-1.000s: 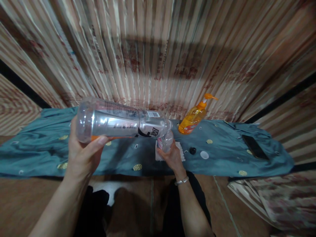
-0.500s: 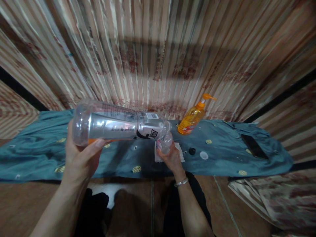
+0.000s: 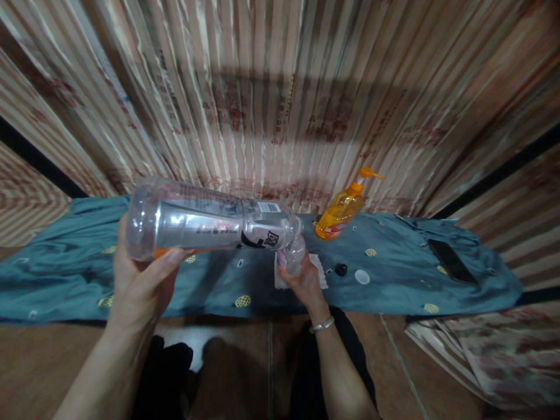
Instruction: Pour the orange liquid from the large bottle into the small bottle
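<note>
Left hand [image 3: 137,280] gripping big bottle [image 3: 205,223] near-horizontal, right hand [image 3: 306,283] clutching small bottle [image 3: 292,255]: keep mouths touching, tilt slowly.

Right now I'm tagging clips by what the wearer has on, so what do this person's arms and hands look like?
Both forearms are bare, with no sleeves or gloves in view. The right hand has a thin silvery bracelet at the wrist. The left hand shows no ring, watch or band.

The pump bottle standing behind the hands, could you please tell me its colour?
The pump bottle is orange with an orange pump, seen best in the head view.
</note>
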Action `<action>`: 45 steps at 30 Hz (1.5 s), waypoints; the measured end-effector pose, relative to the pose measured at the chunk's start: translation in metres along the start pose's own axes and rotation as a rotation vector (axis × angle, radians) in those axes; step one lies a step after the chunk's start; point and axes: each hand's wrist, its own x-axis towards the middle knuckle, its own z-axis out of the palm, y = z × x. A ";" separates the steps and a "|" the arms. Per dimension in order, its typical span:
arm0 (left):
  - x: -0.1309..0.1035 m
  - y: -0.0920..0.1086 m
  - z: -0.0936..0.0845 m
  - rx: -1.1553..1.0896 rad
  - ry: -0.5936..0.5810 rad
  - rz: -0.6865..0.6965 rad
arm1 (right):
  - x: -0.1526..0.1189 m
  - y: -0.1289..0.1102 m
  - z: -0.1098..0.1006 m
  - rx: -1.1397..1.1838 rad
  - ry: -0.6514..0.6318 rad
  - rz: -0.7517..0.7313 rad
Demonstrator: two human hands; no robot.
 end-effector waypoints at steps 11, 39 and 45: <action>0.001 0.000 -0.001 0.003 0.036 -0.005 | 0.000 0.000 0.000 -0.024 0.020 -0.015; -0.002 0.001 0.002 -0.014 0.027 -0.008 | 0.000 0.000 0.000 0.004 0.001 0.006; -0.002 -0.001 0.000 -0.005 0.020 -0.010 | 0.000 -0.001 -0.001 -0.020 0.001 0.015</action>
